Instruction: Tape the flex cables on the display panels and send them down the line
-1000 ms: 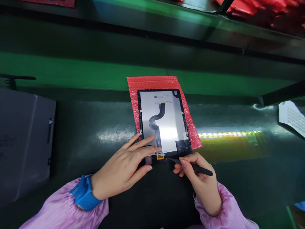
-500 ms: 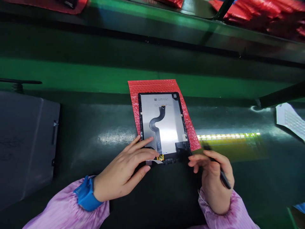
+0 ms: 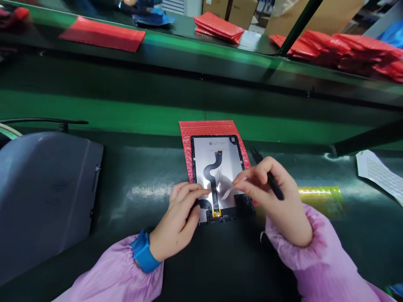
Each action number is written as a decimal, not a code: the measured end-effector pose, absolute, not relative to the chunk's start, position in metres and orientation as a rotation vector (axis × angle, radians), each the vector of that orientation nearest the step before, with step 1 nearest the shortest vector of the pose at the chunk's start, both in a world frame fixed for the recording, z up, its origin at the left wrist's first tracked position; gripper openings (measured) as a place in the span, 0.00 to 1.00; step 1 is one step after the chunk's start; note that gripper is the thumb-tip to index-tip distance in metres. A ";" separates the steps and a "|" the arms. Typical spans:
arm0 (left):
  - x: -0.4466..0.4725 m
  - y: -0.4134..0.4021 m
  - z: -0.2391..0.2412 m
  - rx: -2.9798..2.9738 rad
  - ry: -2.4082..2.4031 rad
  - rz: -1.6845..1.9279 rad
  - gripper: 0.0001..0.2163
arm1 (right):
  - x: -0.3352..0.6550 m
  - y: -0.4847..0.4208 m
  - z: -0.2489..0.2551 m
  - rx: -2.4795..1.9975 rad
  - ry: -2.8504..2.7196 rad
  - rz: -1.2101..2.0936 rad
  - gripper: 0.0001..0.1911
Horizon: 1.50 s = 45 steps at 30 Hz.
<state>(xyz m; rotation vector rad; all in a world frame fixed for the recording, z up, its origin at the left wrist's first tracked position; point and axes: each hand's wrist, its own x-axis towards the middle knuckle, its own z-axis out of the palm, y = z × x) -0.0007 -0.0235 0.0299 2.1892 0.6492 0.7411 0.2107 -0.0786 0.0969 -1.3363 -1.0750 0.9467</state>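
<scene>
A tablet screen panel [image 3: 229, 167] lies back side up on a red bubble-wrap bag [image 3: 204, 127]. On its silver back runs a curved black flat cable [image 3: 214, 184], ending near yellow tape [image 3: 216, 213] at the lower edge. My left hand [image 3: 179, 218] rests at the panel's lower left, fingers stretched out, fingertips on the back beside the cable. Over the panel's right side, my right hand [image 3: 267, 188] pinches a thin whitish strip [image 3: 227, 192] between thumb and finger. That same hand also keeps a slim black tool [image 3: 273, 182], seemingly tweezers, tucked among its fingers.
At left stands a large grey case [image 3: 53, 197]. Clear yellow-edged film [image 3: 319, 193] lies right of my right hand, with a white keyboard-like sheet [image 3: 378, 172] farther right. Red bags [image 3: 220, 27] are on the shelf above, and a dark post [image 3: 368, 130] slants at right.
My right hand has moved left and up over the panel and now pinches the whitish strip, which was near the lower edge by my left fingers. The view has tilted up, showing more shelf.
</scene>
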 end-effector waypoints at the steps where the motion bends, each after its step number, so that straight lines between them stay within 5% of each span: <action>1: -0.002 -0.019 0.028 2.201 0.695 0.762 0.19 | 0.214 -0.072 0.094 -1.363 -1.081 0.963 0.23; 11: -0.005 -0.004 0.019 2.296 0.902 0.729 0.15 | 0.215 -0.027 0.027 -1.516 -1.299 1.072 0.22; 33: 0.002 -0.012 0.015 2.664 0.968 0.527 0.17 | 0.210 -0.015 0.026 -1.530 -1.327 0.958 0.20; 41: 0.001 -0.013 0.014 2.701 1.012 0.515 0.17 | 0.235 0.012 0.038 -1.726 -1.241 0.426 0.19; 45: 0.003 -0.016 0.013 2.748 1.076 0.494 0.21 | 0.270 -0.013 0.057 -2.210 -1.199 0.212 0.17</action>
